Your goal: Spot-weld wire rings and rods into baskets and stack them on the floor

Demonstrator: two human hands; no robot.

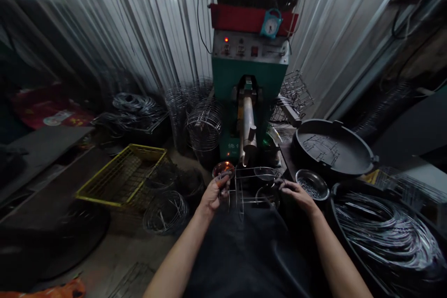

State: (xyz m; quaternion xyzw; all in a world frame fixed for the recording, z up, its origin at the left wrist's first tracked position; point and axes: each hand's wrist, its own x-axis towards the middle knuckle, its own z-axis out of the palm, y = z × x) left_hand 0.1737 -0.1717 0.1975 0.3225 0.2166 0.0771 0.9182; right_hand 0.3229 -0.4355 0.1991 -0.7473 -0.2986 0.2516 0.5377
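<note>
A bent wire frame (256, 176) is stretched between my two hands, just under the nose of a green spot welder (248, 149). My left hand (213, 194) grips its left end with closed fingers. On its right end my right hand (296, 193) pinches the wire. The top wire runs close to the welder's electrode tip, where an orange glow shows; whether they touch I cannot tell. Behind my left fingers sits a round bowl (223, 167) lit orange. Some lower wires of the frame fade into the dark apron.
To the right stand a small metal bowl (312, 184) of wire pieces, a large black pan (333, 149) with wire grids and a tub of wire hoops (387, 228). On the left are a yellow wire basket (120, 174) and coiled wire rings (165, 212). Corrugated metal wall closes the back.
</note>
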